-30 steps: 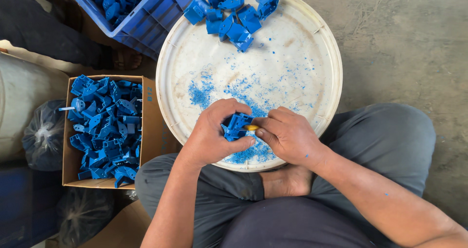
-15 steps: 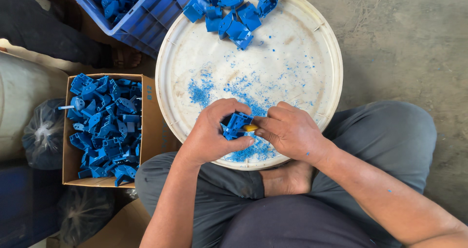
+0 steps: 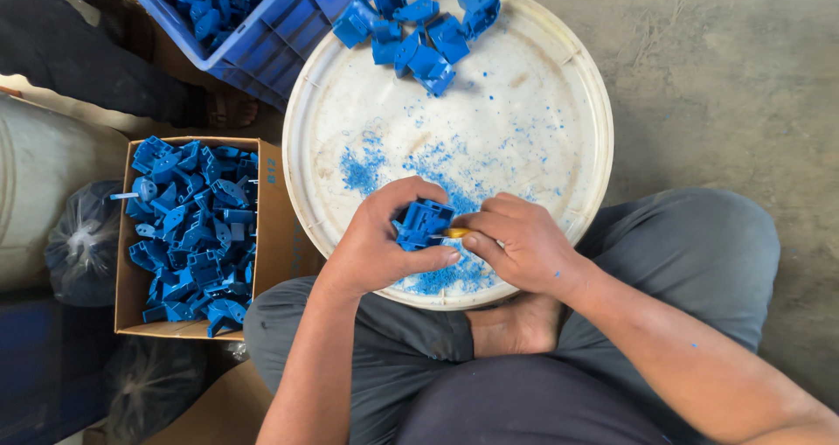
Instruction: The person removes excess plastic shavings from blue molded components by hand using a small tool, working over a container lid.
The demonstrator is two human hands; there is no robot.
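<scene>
Head view: concrete floor [image 3: 725, 86] under white round lid [image 3: 542, 139], over it left hand [image 3: 384, 244] clenched around blue plastic part [image 3: 424, 222], right hand [image 3: 520, 244] gripping yellow-handled tool [image 3: 456, 232].

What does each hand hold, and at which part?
Left hand grips a blue plastic part around its body. Right hand holds a yellow-handled tool by the handle.

Yellow tool [image 3: 456, 232] mostly hidden in right hand [image 3: 523, 251]; blue crate [image 3: 262, 25] cut off at top edge.
</scene>
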